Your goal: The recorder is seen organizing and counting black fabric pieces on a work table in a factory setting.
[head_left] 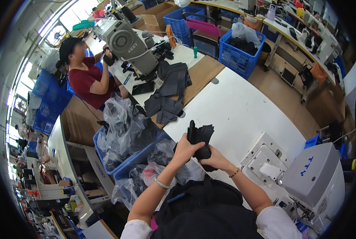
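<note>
Item: one bundle of black, layered, strip-like pieces (204, 140), held over the near side of a smooth white tabletop (241, 107). Left hand (184, 150): curled closed round the bundle's left side, thumb across its front. Right hand (218, 159): partly closed, supporting the lower right; its fingertips are hidden. Progress: handling looks under way, the bundle not yet set down; how many pieces are finished, I cannot tell. Beyond: a loose pile of flat dark-grey pieces (174, 79), apparently remaining. Right: a pale-grey sewing machine (311, 173). Left: blue plastic crates (136, 160), clear bags (120, 113) inside.
</note>
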`<state>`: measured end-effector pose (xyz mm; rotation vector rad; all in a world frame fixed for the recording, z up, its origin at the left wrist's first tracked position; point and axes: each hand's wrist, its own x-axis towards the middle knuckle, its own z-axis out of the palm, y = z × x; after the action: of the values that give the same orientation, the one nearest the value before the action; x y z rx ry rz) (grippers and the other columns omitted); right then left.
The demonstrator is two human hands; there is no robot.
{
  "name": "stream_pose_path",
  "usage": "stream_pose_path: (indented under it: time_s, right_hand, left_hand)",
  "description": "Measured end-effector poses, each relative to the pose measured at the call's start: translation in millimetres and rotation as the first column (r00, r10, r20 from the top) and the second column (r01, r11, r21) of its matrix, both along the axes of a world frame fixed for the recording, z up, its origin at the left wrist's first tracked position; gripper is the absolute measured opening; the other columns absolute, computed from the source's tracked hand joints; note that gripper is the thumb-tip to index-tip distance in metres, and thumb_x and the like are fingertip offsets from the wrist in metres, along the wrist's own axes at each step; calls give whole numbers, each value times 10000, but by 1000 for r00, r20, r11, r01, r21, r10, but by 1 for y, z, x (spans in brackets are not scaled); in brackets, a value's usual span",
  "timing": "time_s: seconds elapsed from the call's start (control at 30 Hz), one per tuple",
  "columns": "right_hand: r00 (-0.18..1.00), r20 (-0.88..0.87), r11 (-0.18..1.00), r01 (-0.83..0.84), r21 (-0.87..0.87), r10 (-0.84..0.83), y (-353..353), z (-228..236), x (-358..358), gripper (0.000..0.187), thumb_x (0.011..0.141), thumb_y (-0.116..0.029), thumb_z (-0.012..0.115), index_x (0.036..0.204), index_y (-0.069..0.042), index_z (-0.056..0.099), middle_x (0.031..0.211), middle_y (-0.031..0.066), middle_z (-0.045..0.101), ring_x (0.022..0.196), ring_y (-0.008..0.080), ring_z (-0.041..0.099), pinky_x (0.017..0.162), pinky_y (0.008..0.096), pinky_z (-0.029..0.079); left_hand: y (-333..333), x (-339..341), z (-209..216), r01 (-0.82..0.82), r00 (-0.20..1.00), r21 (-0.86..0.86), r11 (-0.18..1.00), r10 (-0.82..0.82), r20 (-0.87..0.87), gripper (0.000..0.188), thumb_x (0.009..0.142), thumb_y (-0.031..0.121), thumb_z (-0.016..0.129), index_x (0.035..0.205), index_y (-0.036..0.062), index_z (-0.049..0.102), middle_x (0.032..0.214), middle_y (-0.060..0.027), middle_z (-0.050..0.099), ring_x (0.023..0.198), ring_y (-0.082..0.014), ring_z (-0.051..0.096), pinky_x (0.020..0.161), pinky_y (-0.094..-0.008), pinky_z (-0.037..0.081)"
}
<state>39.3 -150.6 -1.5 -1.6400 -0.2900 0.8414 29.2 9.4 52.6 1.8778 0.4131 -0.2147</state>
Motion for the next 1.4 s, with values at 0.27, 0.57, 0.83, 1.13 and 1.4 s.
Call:
stream_pose_path:
  time_s: [0.27,0.57,0.83,1.13,1.4]
  right_hand:
    - [742,44,738,655,166,-669,15,-58,168,292,688,-146,659,928,8,597,828,49,595,755,142,554,692,273,451]
    - [642,2,642,767,24,-767,63,-95,310,333,654,-247,677,799,51,645,782,116,642,682,215,600,631,300,463]
    - [719,369,452,672,-587,-589,103,-68,297,732,660,-471,668,1128,45,445,1139,198,510,1086,315,488,927,436,360]
    - [696,504,540,716,-442,-511,56,-92,276,893,702,-640,583,1154,119,447,1174,287,463,1093,399,463,936,451,360]
    - [882,426,980,177,95,-200,96,9,61,560,800,-220,669,1253,-12,413,1174,148,451,1028,221,482,875,313,407]
  left_hand:
    - [38,15,11,-349,933,-250,903,360,2,263,744,190,687,839,9,521,630,-27,523,455,-99,458,434,-236,363]
    - [69,-118,-44,-716,696,-347,606,582,-421,230,809,229,626,743,41,511,548,-49,490,433,-148,480,427,-268,388]
    - [69,-151,-37,-822,570,-429,375,564,-597,142,794,115,593,796,0,508,612,-83,511,470,-178,474,502,-324,410]
    - [83,-117,-10,-533,817,-829,173,362,-450,222,837,151,570,991,17,481,667,-27,449,542,-127,445,611,-293,400]
    - [83,-116,-7,-316,937,-906,281,241,-252,309,806,106,609,1063,1,474,706,-17,469,574,-92,457,626,-263,423]
